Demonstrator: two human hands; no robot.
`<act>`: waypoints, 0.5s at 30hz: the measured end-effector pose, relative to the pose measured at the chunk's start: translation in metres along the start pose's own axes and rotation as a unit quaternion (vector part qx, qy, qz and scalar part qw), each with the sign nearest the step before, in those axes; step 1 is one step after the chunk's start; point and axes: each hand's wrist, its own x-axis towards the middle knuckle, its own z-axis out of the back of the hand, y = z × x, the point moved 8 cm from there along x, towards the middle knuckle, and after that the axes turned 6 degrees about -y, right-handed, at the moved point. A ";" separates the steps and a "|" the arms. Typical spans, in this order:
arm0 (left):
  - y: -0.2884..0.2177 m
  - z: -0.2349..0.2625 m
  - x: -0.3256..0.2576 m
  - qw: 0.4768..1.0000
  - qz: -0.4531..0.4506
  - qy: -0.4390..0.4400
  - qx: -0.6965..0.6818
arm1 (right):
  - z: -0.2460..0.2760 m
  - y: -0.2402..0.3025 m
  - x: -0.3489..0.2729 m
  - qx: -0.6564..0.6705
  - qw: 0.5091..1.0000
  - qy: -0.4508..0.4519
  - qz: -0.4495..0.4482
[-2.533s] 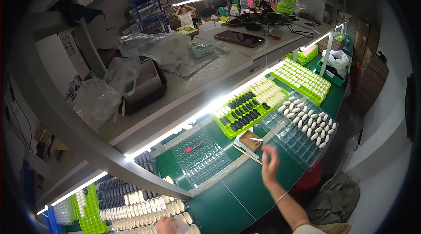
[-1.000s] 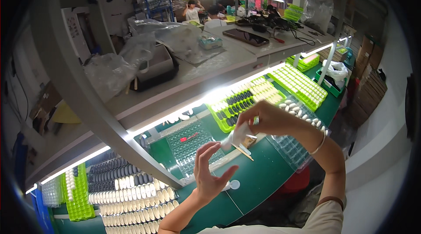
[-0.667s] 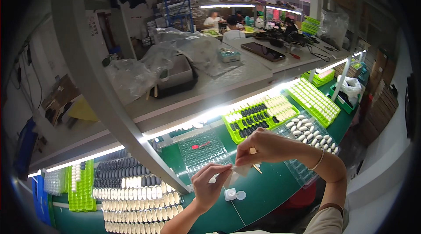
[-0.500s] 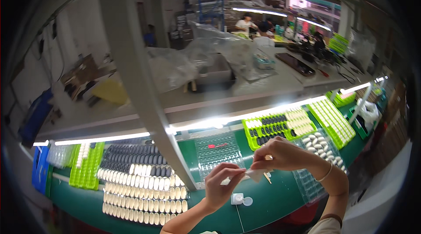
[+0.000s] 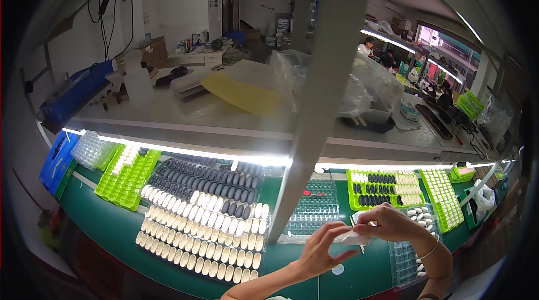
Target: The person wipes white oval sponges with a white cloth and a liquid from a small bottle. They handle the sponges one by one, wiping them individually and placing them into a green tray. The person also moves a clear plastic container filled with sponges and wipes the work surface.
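Note:
My left hand (image 5: 320, 248) and my right hand (image 5: 390, 222) meet above the green bench (image 5: 118, 227). Together they hold a small white oval part (image 5: 352, 238). The left fingers grip it from below. The right fingers pinch it from above and also hold a thin wooden stick (image 5: 357, 228). A small white round piece (image 5: 337, 269) lies on the bench just beneath the hands. A clear tray (image 5: 310, 216) with a red item in it sits right behind them.
Rows of white and black oval parts (image 5: 208, 210) fill trays at the left. Green trays stand at the far left (image 5: 126, 173) and at the right (image 5: 384, 187). A grey post (image 5: 314, 103) rises in the middle. People work in the background.
The view has swung left, showing more of the left bench. Both hands stay together on the small white part, now lower right in the picture.

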 end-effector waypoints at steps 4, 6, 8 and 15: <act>0.022 0.016 -0.023 0.998 0.036 0.028 -0.049 | -0.015 0.014 0.003 0.003 0.999 0.010 -0.041; 0.018 0.023 -0.024 0.998 0.026 0.031 -0.053 | -0.024 0.017 -0.001 0.015 0.997 -0.001 -0.070; 0.008 0.028 -0.018 0.997 0.026 0.020 -0.069 | -0.033 0.018 -0.007 0.038 0.995 -0.009 -0.094; 0.023 0.026 -0.051 0.979 0.099 0.145 -0.105 | -0.067 0.007 -0.039 0.152 0.966 -0.058 -0.199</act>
